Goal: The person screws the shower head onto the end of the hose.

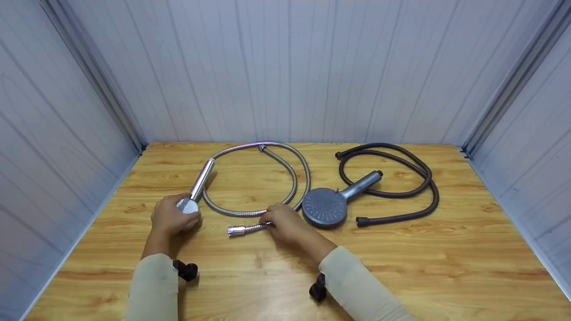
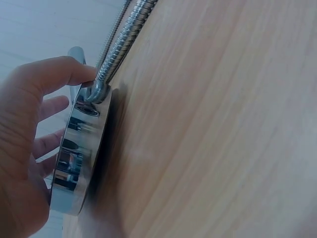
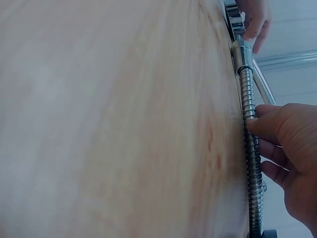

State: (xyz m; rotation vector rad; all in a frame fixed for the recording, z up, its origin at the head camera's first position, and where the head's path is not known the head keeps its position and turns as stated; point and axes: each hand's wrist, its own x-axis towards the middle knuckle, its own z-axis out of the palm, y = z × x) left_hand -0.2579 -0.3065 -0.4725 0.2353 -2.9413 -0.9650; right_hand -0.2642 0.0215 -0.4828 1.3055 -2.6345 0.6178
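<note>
On the left, a chrome shower head [image 1: 203, 178] lies on the wooden table with its handle pointing away. My left hand [image 1: 171, 217] grips its round head, thumb on one side and fingers on the other; the palm hides part of the face. In the left wrist view the chrome rim [image 2: 69, 166] shows beside the fingers. My right hand [image 1: 287, 223] pinches a chrome metal hose [image 1: 257, 228] a little behind its end fitting [image 1: 236, 230], which points left toward the shower head. In the right wrist view the thumb and fingertips [image 3: 255, 124] are on the ribbed hose.
A larger grey shower head [image 1: 324, 207] lies right of my right hand. Behind it a dark grey hose [image 1: 401, 217] is looped on the table [image 1: 468, 249]. The chrome hose's other end [image 1: 262, 148] lies near the back wall [image 1: 285, 80]. Panels stand on both sides.
</note>
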